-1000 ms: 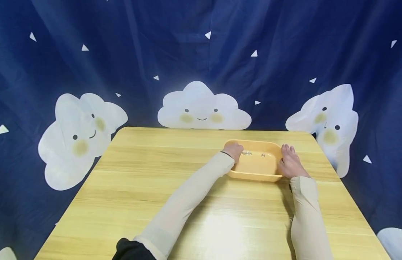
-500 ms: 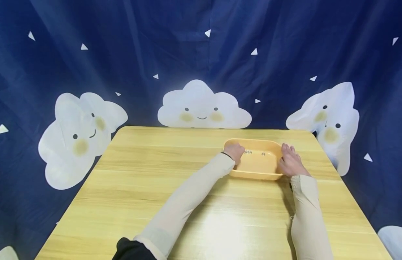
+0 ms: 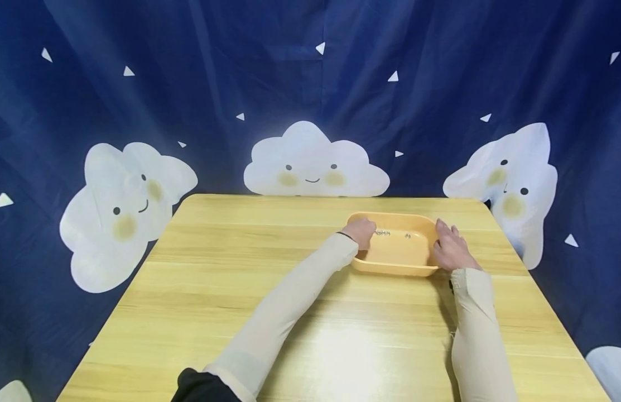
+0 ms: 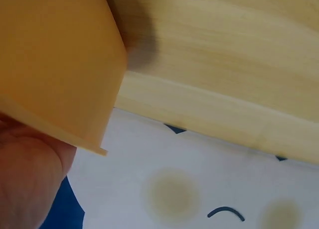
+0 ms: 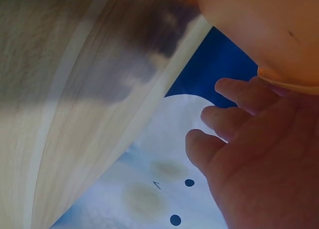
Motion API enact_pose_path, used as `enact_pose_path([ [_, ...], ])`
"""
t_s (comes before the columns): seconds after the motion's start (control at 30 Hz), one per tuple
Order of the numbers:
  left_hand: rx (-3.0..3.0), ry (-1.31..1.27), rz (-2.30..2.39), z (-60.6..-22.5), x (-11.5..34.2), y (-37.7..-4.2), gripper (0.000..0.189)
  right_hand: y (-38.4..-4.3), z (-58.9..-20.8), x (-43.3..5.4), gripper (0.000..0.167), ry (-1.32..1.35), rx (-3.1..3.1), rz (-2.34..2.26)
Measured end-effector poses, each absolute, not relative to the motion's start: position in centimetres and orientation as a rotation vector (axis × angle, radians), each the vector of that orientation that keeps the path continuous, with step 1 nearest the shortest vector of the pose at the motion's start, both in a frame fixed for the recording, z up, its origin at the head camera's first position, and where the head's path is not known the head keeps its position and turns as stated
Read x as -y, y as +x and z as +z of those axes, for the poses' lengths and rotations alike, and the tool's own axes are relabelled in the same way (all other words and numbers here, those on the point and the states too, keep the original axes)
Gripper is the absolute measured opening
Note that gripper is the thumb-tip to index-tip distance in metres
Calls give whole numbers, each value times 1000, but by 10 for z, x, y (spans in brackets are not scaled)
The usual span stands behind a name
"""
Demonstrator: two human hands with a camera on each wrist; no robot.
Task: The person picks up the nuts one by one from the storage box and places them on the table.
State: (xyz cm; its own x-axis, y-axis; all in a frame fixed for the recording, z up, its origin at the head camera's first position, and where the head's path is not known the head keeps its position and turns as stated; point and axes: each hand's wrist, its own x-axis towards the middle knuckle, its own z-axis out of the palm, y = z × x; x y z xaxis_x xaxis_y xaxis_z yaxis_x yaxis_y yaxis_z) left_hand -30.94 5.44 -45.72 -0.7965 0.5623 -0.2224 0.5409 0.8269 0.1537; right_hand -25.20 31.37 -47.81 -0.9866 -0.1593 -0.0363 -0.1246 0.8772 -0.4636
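In the head view a shallow orange-yellow plastic tray [image 3: 395, 270] is at the far right part of the table. My left hand [image 3: 360, 233] grips its left rim, fingers curled over the edge. At the opposite end my right hand [image 3: 453, 248] holds the right rim, thumb side inward and the other fingers outside. Small shiny clear pieces [image 3: 383, 233] lie in a short row near the tray's back wall, with a single similar piece [image 3: 408, 236] to their right. The left wrist view has the tray's outer wall [image 4: 60, 55] above the hand. In the right wrist view the outer fingers [image 5: 239, 92] are spread beside the tray.
The wooden table [image 3: 215, 290] spreads to the left and front of the tray. Its far edge runs close behind. Past it hangs a dark blue curtain [image 3: 280, 72] with printed white clouds [image 3: 315, 162] and small triangles.
The head view has tilted slightly, so everything sits a little higher or lower in frame. Both hands keep hold of the tray, and the pieces inside look much the same.
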Motion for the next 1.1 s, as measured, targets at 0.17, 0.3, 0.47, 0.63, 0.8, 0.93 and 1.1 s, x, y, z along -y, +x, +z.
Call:
enact_pose_path([
  [0.17,-2736,889,146,-465,-54,-317,27,-251,-477,-314,61,-244,-2975,-727],
  [0.3,-2739,926,142,-464,-54,-313,29,-251,-477,-314,60,-266,-2971,-740],
  [0.47,-2762,965,105,-465,-53,-313,24,-252,-477,-314,61,-265,-2948,-777],
  [0.63,-2782,993,109,-469,-53,-315,19,-253,-481,-315,61,-267,-2954,-758],
  [0.8,-2755,973,181,-474,-54,-319,18,-253,-480,-319,61,-293,-2998,-676],
  [0.93,-2743,961,190,-474,-55,-321,19,-250,-476,-320,60,-276,-3001,-618],
  [1.1,-2738,964,162,-471,-54,-322,21,-251,-472,-320,63,-236,-2984,-590],
])
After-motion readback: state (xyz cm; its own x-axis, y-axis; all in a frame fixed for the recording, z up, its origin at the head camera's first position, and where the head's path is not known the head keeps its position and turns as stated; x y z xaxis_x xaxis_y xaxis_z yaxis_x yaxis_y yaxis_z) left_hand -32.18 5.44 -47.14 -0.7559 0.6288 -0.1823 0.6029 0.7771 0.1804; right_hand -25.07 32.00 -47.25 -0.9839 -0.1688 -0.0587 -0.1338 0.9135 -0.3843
